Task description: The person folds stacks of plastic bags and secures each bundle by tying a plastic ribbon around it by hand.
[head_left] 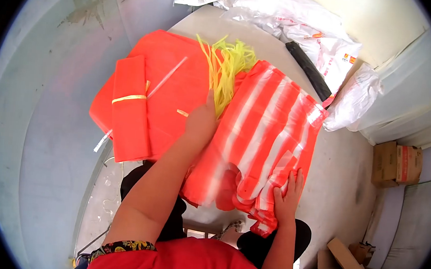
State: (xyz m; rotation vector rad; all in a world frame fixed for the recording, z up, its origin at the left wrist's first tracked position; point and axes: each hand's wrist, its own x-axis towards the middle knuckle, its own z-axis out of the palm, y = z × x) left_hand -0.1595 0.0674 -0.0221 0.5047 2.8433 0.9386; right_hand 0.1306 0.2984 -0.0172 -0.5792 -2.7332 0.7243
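Observation:
Red-and-white striped plastic bags [271,134] lie in a stack across the lap and table edge. My right hand [287,198] rests on their lower right corner, fingers spread. My left hand [204,116] reaches to the bunch of yellow strips [231,60] at the stack's upper left; its fingers are mostly hidden there. Left of it lies a red sheet stack [171,55], and on that a folded red bundle [131,77] tied with a yellow band [128,99].
White printed sacks [328,52] and a long black bar [309,71] lie at the back. A cardboard box [386,163] stands at the right wall. Opened cardboard [347,263] is at lower right. A white stick [167,77] lies on the red sheets.

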